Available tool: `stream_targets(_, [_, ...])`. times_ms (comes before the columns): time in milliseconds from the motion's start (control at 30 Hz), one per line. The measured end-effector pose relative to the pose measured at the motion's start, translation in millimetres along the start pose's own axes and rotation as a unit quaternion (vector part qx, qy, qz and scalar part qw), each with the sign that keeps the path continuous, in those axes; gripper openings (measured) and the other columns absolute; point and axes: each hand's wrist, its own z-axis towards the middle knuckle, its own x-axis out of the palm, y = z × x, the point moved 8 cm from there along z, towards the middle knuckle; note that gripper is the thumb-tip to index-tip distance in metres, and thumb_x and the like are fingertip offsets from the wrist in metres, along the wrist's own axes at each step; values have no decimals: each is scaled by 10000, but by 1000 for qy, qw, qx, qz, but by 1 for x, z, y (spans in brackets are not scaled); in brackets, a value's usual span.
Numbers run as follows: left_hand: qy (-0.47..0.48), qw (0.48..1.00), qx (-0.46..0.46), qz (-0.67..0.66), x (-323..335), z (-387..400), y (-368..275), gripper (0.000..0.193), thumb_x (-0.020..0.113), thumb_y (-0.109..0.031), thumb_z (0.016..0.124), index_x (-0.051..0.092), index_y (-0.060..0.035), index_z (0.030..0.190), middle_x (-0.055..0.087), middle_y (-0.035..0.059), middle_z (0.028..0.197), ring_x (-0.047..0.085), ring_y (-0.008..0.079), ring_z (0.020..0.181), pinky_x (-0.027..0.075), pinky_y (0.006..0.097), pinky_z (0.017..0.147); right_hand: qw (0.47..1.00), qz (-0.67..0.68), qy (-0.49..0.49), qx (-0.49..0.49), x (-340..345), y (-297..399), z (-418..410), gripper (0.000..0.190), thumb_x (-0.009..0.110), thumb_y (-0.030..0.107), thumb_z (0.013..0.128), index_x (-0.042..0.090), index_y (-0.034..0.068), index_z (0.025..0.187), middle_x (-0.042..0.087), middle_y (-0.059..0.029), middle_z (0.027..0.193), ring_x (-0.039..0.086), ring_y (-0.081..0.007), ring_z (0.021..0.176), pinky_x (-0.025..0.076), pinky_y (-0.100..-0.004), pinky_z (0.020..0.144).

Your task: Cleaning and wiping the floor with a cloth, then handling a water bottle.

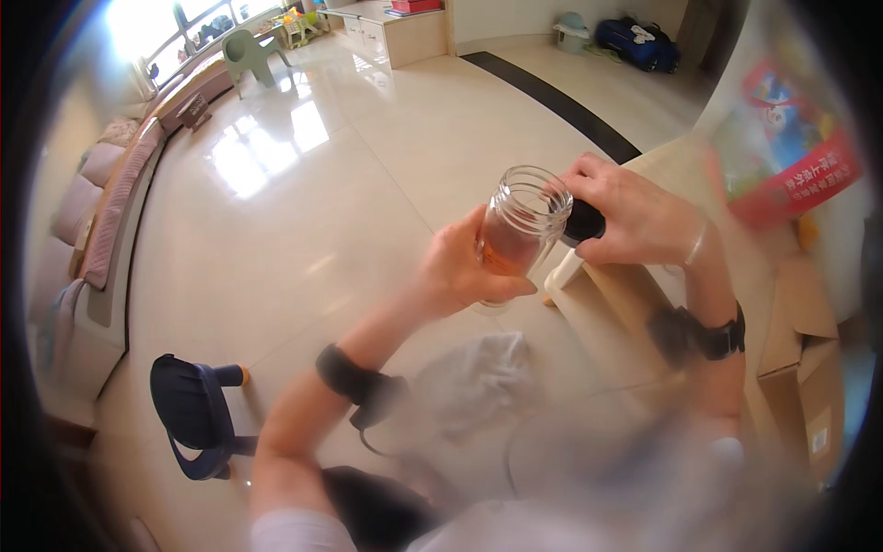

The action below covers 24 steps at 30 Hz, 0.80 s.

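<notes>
My left hand (459, 265) grips a clear glass bottle (521, 221) with a threaded, uncapped mouth. The bottle is held in the air and tilts a little to the right; the fingers behind it show pinkish through the glass. In my right hand (628, 214) is a black cap (585, 222), pinched between thumb and fingers. That cap sits just right of the bottle's rim, off its mouth. From this angle I cannot tell whether cap and glass touch. Below the hands a grey cloth (476, 379) lies on the tiled floor (331, 228).
A dark blue child's chair (196, 414) stands at the lower left. A cardboard box (793, 372) and a colourful bag with writing (786, 152) are on the right. Along the left wall runs a sofa (103, 200); a green plastic chair (252, 58) is farther back.
</notes>
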Motion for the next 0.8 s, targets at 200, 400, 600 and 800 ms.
stream_targets(200, [1,1000,-14,1,2,-3,22,637,839,-239,575,543,-26,1097,657,96,939,640,178,866,505,322,777,989,-81,-106,-61,-17,18,-3,663,668,116,614,503,46,1253,570,-156,1061,507,-309,997,431,-377,890])
stream_targets(400, [24,999,-2,-38,8,-1,23,569,823,-237,577,543,-23,1023,663,114,916,648,218,861,509,344,758,982,-65,-159,-84,-27,37,4,701,761,80,561,515,33,1215,558,-117,1032,522,-259,970,448,-337,861])
stream_targets(600, [55,997,2,-60,11,-5,32,524,806,-199,583,546,-6,995,663,106,895,646,184,825,517,323,714,994,-7,-54,-92,1,46,22,591,769,46,593,537,31,1137,545,-107,1071,575,-232,895,489,-307,786])
stream_targets(800, [170,974,-13,-151,22,-16,36,500,767,-200,604,548,-18,1015,606,17,822,579,102,776,491,280,687,980,58,-46,-185,7,65,19,534,733,1,590,560,14,1095,564,-139,1034,585,-280,895,491,-336,774])
